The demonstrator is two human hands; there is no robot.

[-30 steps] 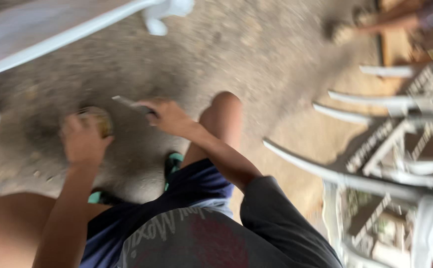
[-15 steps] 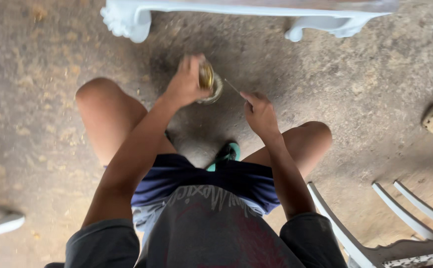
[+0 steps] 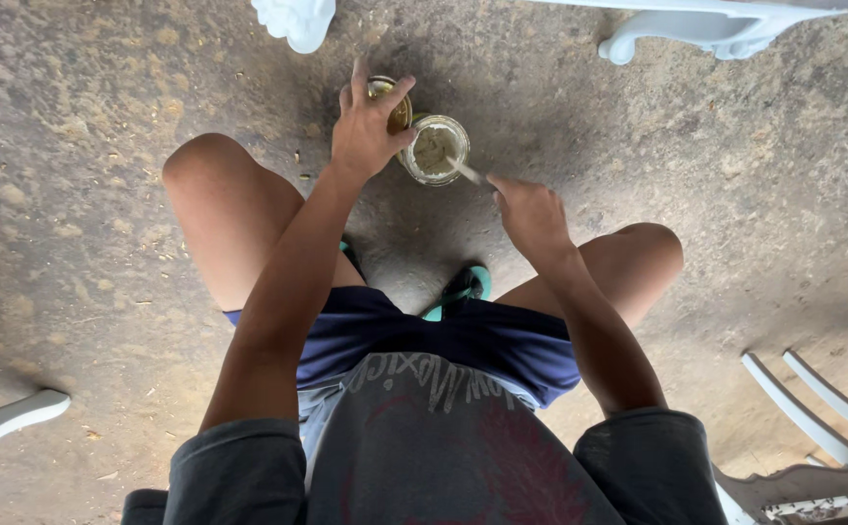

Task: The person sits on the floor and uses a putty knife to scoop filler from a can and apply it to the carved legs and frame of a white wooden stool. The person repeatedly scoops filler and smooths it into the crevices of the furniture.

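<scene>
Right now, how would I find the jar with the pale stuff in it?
Start at the bare dirt ground between the seated person's knees. Out in front of them, the left hand grips a yellowish lid. The open glass jar sits just to its right: round, filled with pale paste, with a thin stick from the right hand poking in.

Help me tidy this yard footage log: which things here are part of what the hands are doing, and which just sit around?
In use:
left hand gripping a yellowish lid
open glass jar of pale paste
right hand holding a thin stick in the jar

Lying about:
white furniture legs
white slatted chair
teal sandals
</scene>
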